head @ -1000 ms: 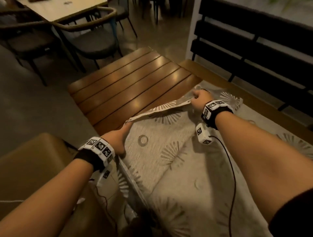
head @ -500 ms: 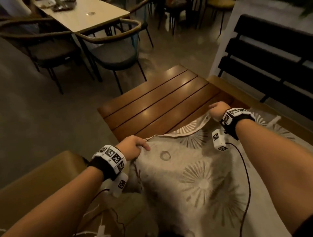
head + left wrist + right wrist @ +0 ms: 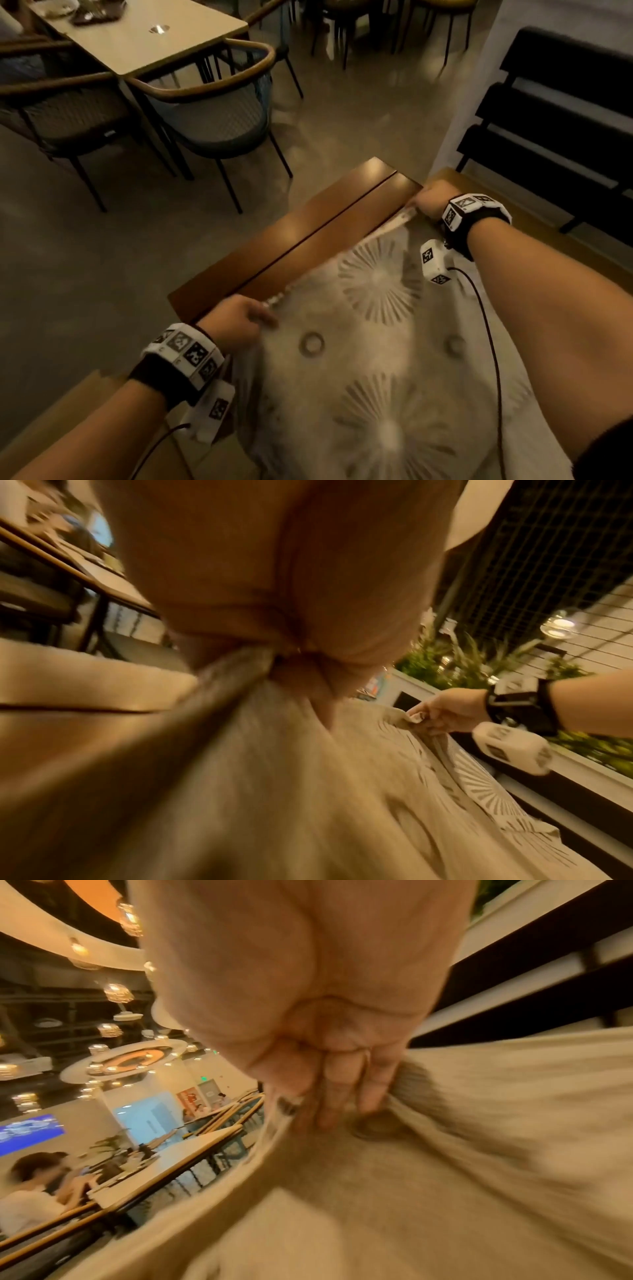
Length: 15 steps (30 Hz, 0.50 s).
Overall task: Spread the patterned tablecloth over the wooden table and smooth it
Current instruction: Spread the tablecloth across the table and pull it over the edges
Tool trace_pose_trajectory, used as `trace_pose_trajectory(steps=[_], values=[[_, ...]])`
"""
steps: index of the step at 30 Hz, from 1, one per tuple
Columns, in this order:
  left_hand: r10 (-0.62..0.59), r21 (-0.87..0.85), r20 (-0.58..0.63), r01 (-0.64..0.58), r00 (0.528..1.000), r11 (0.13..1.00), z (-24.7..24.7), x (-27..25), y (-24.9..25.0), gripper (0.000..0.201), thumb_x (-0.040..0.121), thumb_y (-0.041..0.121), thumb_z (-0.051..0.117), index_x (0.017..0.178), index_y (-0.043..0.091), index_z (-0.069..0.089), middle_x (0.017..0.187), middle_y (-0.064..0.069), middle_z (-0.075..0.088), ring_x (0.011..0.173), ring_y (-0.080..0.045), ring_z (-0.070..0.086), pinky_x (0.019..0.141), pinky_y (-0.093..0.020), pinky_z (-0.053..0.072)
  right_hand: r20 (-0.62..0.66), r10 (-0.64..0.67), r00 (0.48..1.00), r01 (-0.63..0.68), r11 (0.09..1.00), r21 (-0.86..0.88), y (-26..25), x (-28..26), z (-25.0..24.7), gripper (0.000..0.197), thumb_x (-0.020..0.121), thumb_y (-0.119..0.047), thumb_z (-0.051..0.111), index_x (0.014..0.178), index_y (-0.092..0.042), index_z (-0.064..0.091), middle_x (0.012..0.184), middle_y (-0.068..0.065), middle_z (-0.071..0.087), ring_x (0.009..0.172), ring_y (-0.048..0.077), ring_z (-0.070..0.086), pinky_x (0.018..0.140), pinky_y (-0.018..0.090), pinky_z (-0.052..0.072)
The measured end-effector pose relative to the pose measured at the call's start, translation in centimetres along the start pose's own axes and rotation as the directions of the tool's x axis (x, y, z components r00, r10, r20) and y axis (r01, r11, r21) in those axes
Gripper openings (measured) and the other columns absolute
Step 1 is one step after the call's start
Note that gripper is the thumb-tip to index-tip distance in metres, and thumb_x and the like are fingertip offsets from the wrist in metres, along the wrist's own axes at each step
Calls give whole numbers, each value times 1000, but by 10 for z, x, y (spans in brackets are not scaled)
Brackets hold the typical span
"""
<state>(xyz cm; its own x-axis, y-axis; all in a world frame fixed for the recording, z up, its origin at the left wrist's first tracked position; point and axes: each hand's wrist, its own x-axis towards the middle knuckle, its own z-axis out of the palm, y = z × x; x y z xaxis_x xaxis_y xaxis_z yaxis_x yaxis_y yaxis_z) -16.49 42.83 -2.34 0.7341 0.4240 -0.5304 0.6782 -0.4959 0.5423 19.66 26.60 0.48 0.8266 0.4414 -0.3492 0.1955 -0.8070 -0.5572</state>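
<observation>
At frame centre, left hand (image 3: 236, 320) and right hand (image 3: 430, 202), well apart, each pinch the cloth (image 3: 376, 359) edge to keep it taut over the tabletop (image 3: 308, 226), far strip still bare.

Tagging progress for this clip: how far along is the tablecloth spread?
Done: the beige tablecloth with sunburst pattern covers most of the brown slatted wooden table. In hand: left hand and right hand each hold a grip on its leading edge. Left: two far slats are bare; no smoothing yet.
</observation>
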Motion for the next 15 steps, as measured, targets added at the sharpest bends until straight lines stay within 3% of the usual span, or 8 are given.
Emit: trace_pose_trajectory(steps=[2,4,6,7,9,11,13,15], values=[[18,-63,-309,-39,951,997,-25,17,-17,48,67,20,57,114,24,68,121,-2,60,115,-19,56,98,-24,39,56,-121,991,119,992,43,-27,7,12,45,83,-6,53,122,-27,63,135,9,56,121,27,54,101,34,45],[-22,-38,-355,9,935,999,-39,29,-33,65,63,33,58,128,26,58,142,-11,39,131,-27,40,109,-31,33,156,-160,975,165,986,-22,-43,4,28,65,86,-6,56,145,-26,38,151,7,37,138,27,37,108,33,35],[-58,111,-302,95,952,989,-40,40,-45,65,72,41,67,134,32,51,155,-11,17,143,-31,18,117,-43,21,200,-140,970,173,973,-155,-49,-10,46,69,91,-12,54,152,-21,22,157,9,24,143,27,28,111,35,28],[-38,210,-285,101,958,973,-39,43,-49,64,76,42,68,136,33,48,158,-9,13,145,-32,11,119,-47,16,193,-143,971,183,961,-209,-50,-19,55,61,94,-15,51,150,-16,27,156,11,27,142,28,29,111,35,27],[19,330,-270,73,963,941,-32,50,-57,62,80,45,65,137,33,45,159,-8,13,146,-33,7,118,-50,11,224,-141,964,207,930,-303,-50,-34,76,44,95,-17,50,139,-12,48,144,13,47,133,30,42,107,37,34],[56,334,-253,33,966,942,-24,50,-65,59,82,44,62,137,32,44,157,-9,18,146,-33,11,118,-50,12,316,-116,942,242,886,-395,-52,-40,96,33,89,-14,55,121,-13,64,126,12,62,117,32,56,96,38,45],[107,315,-224,-32,969,949,-17,47,-72,55,84,43,58,135,29,47,155,-11,25,144,-33,18,117,-49,18,341,-126,931,283,842,-460,-55,-42,110,26,84,-14,55,106,-15,69,113,11,66,104,33,62,87,39,52],[156,315,-183,-93,971,944,-10,40,-79,51,85,43,52,133,27,50,153,-12,30,142,-34,23,116,-48,21,306,-164,938,303,816,-492,-63,-48,122,29,85,-17,53,112,-18,67,117,9,62,106,33,59,90,41,50]])
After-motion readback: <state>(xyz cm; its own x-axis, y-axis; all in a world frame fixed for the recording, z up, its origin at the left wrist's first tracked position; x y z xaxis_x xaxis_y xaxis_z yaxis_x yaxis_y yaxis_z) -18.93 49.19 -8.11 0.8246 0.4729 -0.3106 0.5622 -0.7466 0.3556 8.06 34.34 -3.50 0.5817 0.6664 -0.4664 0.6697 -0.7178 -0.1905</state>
